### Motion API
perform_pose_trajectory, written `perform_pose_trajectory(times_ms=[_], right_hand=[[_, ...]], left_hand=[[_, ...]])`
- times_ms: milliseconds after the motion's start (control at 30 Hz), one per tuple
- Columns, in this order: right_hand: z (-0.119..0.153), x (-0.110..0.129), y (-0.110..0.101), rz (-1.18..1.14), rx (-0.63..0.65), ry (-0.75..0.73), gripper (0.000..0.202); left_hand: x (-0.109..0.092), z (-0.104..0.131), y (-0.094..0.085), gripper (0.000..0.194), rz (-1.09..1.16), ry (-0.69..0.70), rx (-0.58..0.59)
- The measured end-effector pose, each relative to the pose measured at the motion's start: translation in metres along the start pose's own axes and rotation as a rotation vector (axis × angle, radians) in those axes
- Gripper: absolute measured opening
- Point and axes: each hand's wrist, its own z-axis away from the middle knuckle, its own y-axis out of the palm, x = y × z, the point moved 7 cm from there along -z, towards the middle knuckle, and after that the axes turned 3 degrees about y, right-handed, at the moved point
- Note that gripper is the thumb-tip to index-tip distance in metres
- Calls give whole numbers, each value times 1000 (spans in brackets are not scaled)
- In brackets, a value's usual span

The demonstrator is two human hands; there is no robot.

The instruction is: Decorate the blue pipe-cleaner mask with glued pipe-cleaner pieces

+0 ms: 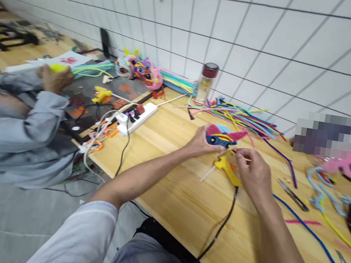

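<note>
My left hand [197,143] is closed around a fuzzy figure [221,138] that looks made of pipe cleaners, pink, blue and yellow with dark round eyes. It is held just above the table. Close to the figure's right side, my right hand [252,168] is pinched, its fingertips on something small and thin that I cannot make out. Below and between the hands a yellow hot glue gun [230,172] lies on the wooden table [171,202], with a white glue stick [208,173] near it and a black cord running off the front edge.
Behind my hands lie a pile of coloured pipe cleaners [240,117] and a glass bottle [205,85]. A white power strip [140,119] is left. To the right are pliers [293,195] and a blue pipe cleaner [309,232]. A co-worker's hand [55,79] works at far left.
</note>
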Motion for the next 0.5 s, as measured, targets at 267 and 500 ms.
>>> perform_pose_trajectory(times_ms=[267, 500], right_hand=[[-1, -20, 23, -1, 113, 82, 24], [-3, -20, 20, -41, 105, 61, 26]], left_hand=[[-1, -2, 5, 88, 113, -57, 97], [5, -1, 5, 88, 115, -109, 52]])
